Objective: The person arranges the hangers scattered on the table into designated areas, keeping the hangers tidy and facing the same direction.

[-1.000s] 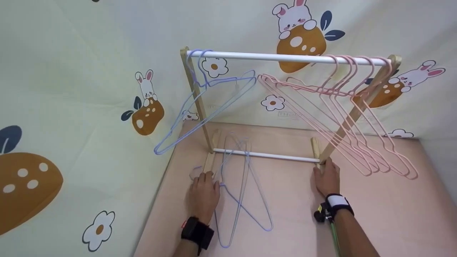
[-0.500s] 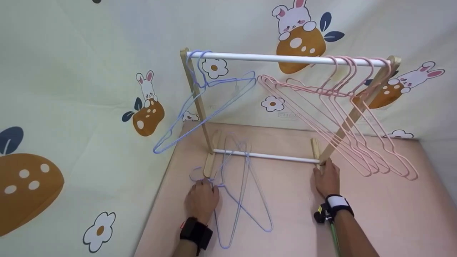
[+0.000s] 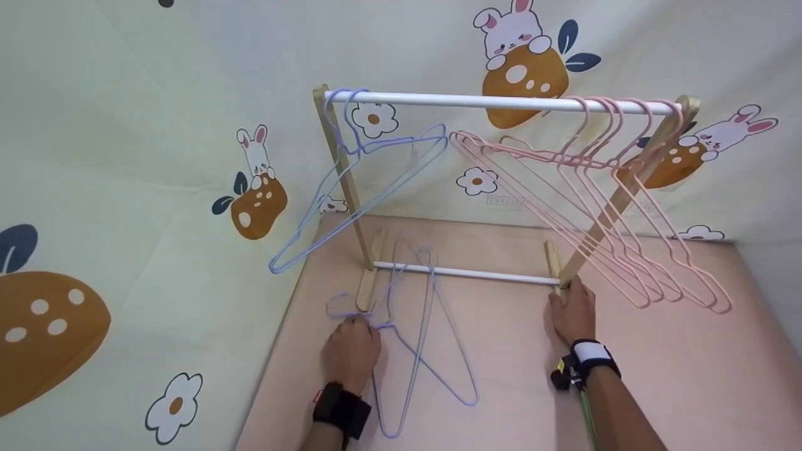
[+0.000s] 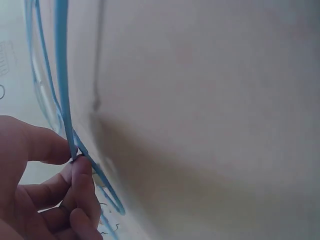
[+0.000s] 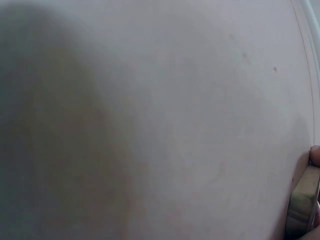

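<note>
My left hand [image 3: 354, 354] pinches the wire of a blue clothes hanger [image 4: 62, 75] between thumb and fingers, near its hook end. That hanger lies over a second blue hanger [image 3: 443, 384] on the pink surface, partly under the rack. My right hand [image 3: 573, 313] holds the front end of the right wooden foot [image 5: 302, 205] of a small clothes rack [image 3: 438, 100]. In the right wrist view only a little of the fingers shows beside that foot.
Two blue hangers [image 3: 376, 203] hang at the left of the rack's white top rod. Several pink hangers [image 3: 617, 216] hang at its right end. The left wooden foot [image 3: 365, 294] is just beyond my left hand. A bunny-patterned sheet [image 3: 169, 113] stands behind and at the left.
My left hand has come off the rack's left foot, back towards me, onto the blue hanger. The hanger's hook has shifted slightly left. My right hand stays on the right foot.
</note>
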A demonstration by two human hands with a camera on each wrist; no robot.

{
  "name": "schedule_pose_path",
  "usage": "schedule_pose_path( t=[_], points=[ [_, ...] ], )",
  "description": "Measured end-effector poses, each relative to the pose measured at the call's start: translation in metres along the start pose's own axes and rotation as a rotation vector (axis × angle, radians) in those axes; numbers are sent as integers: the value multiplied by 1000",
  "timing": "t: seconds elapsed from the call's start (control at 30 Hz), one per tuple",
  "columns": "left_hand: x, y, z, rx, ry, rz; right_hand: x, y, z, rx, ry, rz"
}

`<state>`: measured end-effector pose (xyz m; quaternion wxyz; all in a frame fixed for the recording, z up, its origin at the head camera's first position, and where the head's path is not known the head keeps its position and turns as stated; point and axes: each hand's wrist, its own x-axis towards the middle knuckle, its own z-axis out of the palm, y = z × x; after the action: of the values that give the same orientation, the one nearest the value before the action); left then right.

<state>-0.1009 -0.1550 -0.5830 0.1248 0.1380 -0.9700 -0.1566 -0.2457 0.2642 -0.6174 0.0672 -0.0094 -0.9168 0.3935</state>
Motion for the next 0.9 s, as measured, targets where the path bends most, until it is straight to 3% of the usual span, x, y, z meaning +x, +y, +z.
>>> schedule_pose_path(
  t=[0.27, 0.53, 0.9],
  points=[
    [-5, 13, -12, -38, 99, 68, -1, -2, -2, 1, -33, 30],
    [0, 33, -22, -149, 219, 118, 0, -4, -3, 2, -36, 29],
    [8, 44, -33, -288, 240, 109, 0, 0, -1, -2, -40, 30]
  ],
)
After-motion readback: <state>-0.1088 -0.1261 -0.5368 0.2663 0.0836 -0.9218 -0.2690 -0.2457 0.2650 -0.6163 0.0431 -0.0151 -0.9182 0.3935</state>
